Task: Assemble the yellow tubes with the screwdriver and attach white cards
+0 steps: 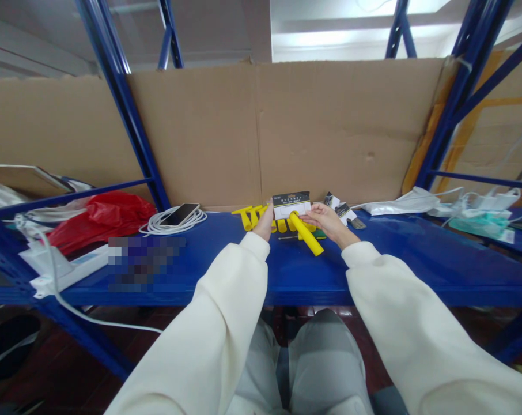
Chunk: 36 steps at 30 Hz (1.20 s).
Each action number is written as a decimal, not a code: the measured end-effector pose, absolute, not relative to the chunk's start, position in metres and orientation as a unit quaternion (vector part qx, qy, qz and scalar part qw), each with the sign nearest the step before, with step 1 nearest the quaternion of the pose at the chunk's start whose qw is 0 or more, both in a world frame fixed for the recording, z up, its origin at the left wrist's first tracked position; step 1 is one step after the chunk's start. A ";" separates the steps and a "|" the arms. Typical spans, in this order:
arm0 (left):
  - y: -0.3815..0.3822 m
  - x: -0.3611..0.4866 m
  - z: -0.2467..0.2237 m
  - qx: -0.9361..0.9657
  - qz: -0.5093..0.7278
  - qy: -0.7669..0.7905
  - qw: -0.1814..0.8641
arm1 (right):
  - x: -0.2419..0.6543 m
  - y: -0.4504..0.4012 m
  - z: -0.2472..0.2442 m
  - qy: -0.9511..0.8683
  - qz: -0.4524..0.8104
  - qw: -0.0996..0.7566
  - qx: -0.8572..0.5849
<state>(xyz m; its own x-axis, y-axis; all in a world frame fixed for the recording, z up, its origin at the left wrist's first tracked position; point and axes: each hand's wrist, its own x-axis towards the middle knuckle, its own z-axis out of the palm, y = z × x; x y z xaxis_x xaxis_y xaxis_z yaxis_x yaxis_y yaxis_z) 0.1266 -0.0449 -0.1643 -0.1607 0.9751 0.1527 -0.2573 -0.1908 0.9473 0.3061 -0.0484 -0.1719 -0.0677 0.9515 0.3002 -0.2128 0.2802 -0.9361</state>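
A black-and-white packaging card [291,205] is held up above the blue shelf between my two hands. My left hand [265,222] grips its left edge, and the fingertips of my right hand [325,220] pinch its lower right side. From under the card a yellow tool with a tubular handle [307,235] slants down toward me; how it joins the card is hard to make out. Several similar yellow tools [246,220] lie in a row behind, partly covered by my hands and the card. A green-handled tool [318,234] lies beneath the yellow handle.
More printed cards [339,208] lie right of my right hand, beside a small dark object [356,223]. A phone [181,214] rests on a coiled white cable [155,225] at left, near a red plastic bag [109,219]. A cardboard sheet [330,127] walls the back.
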 end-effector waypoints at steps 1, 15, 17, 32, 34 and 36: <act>-0.047 0.128 -0.164 0.434 0.633 0.407 0.495 | 0.305 -0.049 -0.171 -0.536 0.493 0.593 -0.343; -0.050 0.132 -0.169 0.437 0.656 0.392 0.474 | 0.301 -0.051 -0.172 -0.524 0.480 0.604 -0.361; -0.047 0.131 -0.169 0.429 0.667 0.387 0.471 | 0.301 -0.051 -0.172 -0.528 0.483 0.599 -0.360; -0.038 0.132 -0.175 0.376 0.722 0.429 0.391 | 0.298 -0.042 -0.190 -0.739 0.221 0.511 -0.380; -0.033 0.130 -0.177 0.379 0.721 0.429 0.391 | 0.299 -0.040 -0.190 -0.764 0.173 0.487 -0.387; -0.028 0.127 -0.180 0.383 0.719 0.429 0.391 | 0.298 -0.041 -0.190 -0.786 0.143 0.459 -0.390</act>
<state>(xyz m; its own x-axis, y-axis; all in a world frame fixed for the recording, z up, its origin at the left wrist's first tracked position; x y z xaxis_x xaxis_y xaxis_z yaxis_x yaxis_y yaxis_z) 0.1270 -0.0284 -0.1796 -0.4016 0.8901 0.2154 -0.2336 -0.3270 0.9157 0.2983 -0.0407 -0.1900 -0.2751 0.7438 0.6092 0.4807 0.6552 -0.5828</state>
